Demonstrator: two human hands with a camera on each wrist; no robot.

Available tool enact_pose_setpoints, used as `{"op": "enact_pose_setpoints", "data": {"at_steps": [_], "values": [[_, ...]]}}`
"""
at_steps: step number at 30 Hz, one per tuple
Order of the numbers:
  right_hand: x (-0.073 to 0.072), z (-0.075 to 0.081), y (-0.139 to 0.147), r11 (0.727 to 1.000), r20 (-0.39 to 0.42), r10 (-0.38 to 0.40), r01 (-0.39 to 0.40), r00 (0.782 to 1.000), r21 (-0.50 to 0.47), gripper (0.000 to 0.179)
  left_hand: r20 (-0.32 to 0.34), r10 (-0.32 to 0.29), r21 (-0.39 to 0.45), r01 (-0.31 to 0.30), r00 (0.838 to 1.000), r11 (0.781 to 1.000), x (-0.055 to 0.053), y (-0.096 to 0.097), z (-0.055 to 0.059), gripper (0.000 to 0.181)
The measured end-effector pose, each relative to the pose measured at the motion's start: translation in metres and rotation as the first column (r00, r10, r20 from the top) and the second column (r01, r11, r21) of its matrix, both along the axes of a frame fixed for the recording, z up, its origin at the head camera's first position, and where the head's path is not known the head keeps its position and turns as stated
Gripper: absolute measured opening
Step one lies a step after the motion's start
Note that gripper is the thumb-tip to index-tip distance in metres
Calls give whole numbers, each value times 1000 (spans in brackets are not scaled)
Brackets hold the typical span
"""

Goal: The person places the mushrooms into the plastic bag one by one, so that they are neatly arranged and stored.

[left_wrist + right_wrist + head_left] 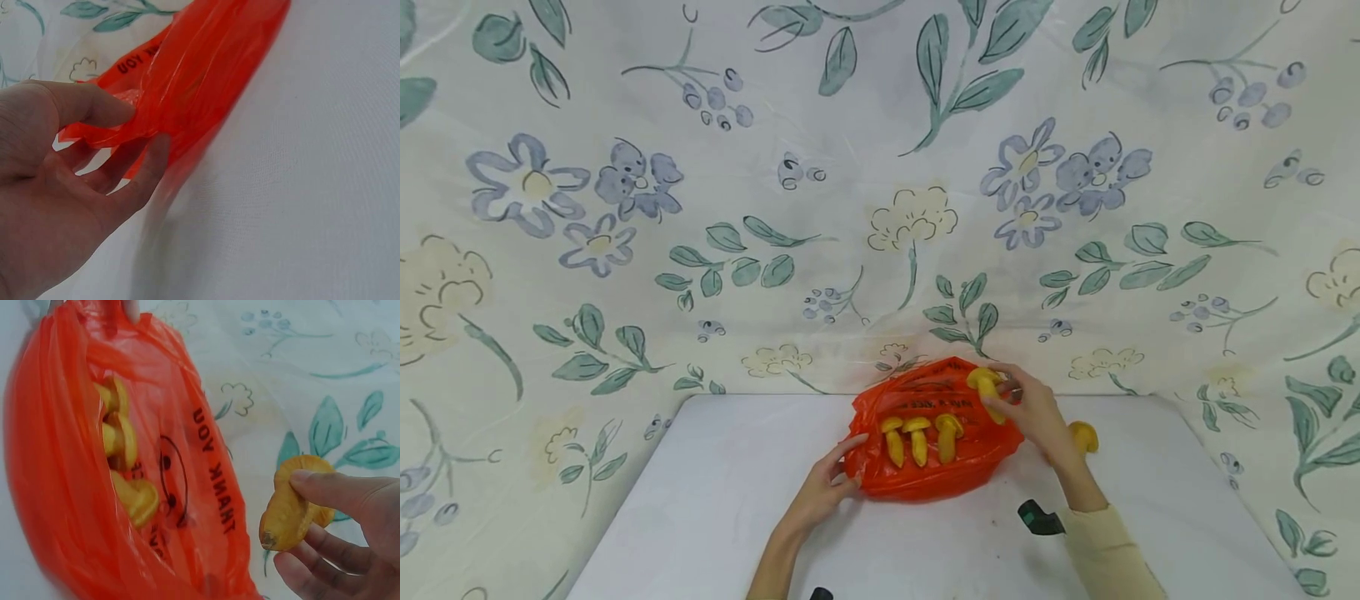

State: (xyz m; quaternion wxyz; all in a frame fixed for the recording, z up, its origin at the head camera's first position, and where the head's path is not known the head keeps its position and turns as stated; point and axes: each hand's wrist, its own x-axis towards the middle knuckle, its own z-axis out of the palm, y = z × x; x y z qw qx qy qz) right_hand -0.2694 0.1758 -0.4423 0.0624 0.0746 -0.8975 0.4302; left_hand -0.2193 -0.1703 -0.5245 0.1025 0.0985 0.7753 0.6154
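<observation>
A red plastic bag (917,487) with black print lies open on the white table. Three yellow mushrooms, the middle one (917,442) among them, sit in a row in its mouth. My left hand (822,492) grips the bag's left edge, thumb and fingers on either side of the thin plastic (187,94). Over the bag's right side, my right hand (1036,410) pinches another yellow mushroom (284,515) between thumb and fingers, its cap up and stem tilted down. In the right wrist view this mushroom is apart from the bag, beside the printed side.
One more yellow mushroom (1083,437) lies on the table to the right, partly hidden behind my right wrist. A flower-patterned cloth (850,250) hangs behind the white table (715,492). A small black device (1040,517) juts out beside the right sleeve.
</observation>
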Motion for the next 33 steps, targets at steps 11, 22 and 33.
{"op": "enact_pose_setpoints", "data": {"at_steps": [11, 22, 33], "values": [[-2, -6, -16, 1000, -4, -2, 3, 1000, 8, 57, -39, -23, 4, 23, 999, 1000, -1, -1, -1, 62], [-5, -17, -27, 999, -7, 0, 0, 1000, 39, 54, -36, -22, 2, 22, 999, 1000, 0, -1, -3, 63], [-10, -25, -36, 996, 83, -50, 43, 995, 78, 54, -39, -25, 3, 25, 999, 1000, -1, -1, -4, 62]]}}
